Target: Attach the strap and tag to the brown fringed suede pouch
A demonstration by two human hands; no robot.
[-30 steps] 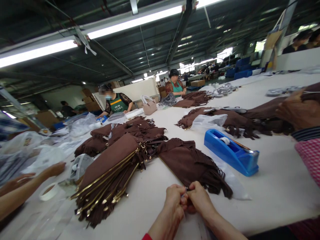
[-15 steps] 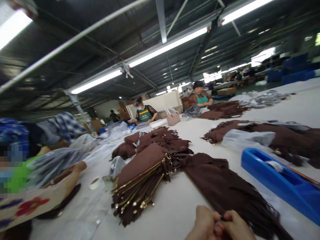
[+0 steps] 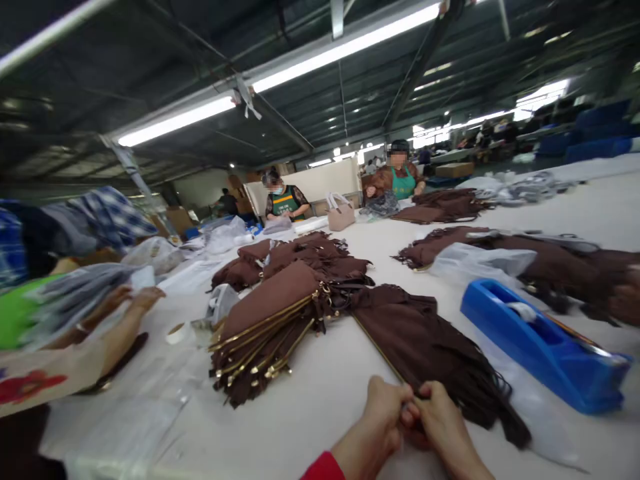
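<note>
At the near side of the desk [image 3: 320, 380], the left hand [image 3: 383, 417] and right hand [image 3: 443, 423] meet, each grip narrow, thumb and fingers pinched around a small item that the fingers all but hide; what it is, and whether it belongs to the bag beside it, cannot be told. For fine work like this, both pinches seem best kept close together, one hand bracing while the other makes small turns, with the wrists low and the item turned so that the fingertips do not cover it. A steady, light pull would probably serve better than a tug, which might drag soft fabric along. Just beyond the fingers lies the brown fringed bag [image 3: 405, 327], flat on the desk; whether the hands touch it is unclear. Its long axis runs diagonally, from the far left down to the near right, with the loose fringe pointing near and right and the gold-edged side facing left, towards the near edge. Its far left end lies against a fanned stack of brown bags [image 3: 273, 300], while the blue tape dispenser [image 3: 530, 363] stands to the right, slanting much the same way. Farther back sits a looser heap of brown bags [image 3: 310, 257], and beyond that a pale pink handbag [image 3: 341, 217] stands upright.
</note>
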